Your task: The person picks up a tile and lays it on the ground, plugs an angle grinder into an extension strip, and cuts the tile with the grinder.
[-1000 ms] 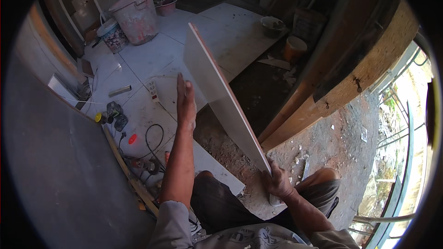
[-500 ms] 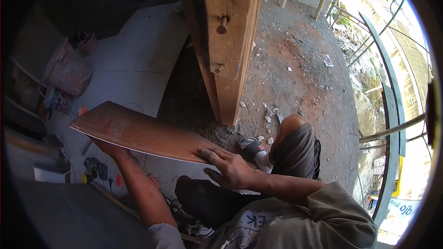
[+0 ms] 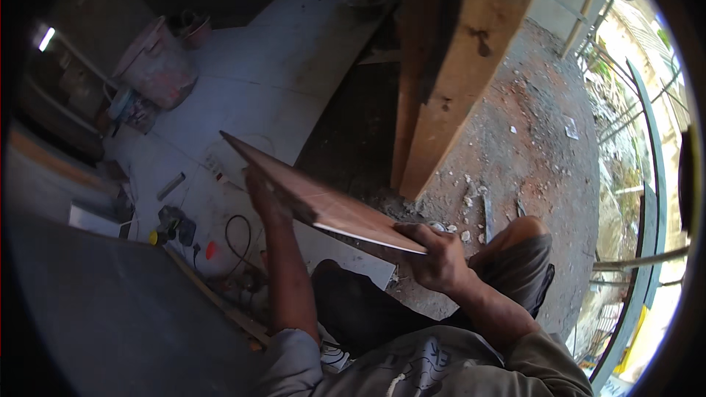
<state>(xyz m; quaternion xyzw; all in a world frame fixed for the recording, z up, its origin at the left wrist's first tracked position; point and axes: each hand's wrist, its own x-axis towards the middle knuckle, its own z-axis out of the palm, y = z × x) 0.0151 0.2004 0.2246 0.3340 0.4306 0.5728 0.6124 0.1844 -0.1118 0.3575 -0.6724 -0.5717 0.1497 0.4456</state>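
Observation:
Between my hands is a long brown tile (image 3: 334,202) with a thin white edge, tilted so that its face shows narrow. My right hand (image 3: 437,254) is closed round its near right end, thumb side on top. At its left part my left hand (image 3: 268,195) grips the long edge from beneath, the fingers partly hidden behind the tile. Just beyond the tile's right end stands the foot of a wooden door frame (image 3: 448,117).
Pale large tiles (image 3: 257,103) cover the floor at left, with a dirty pink bucket (image 3: 158,66) on them. A dark power tool (image 3: 176,224) lies nearer. Rough ground (image 3: 537,132) with rubble stretches right, toward poles and a drop at the edge. My bent knee (image 3: 526,231) is beside my right hand.
The tile has turned from showing its broad face to nearly edge-on. My right hand, flat on its surface before, now wraps its end. The view has swung, shifting the surroundings rightward.

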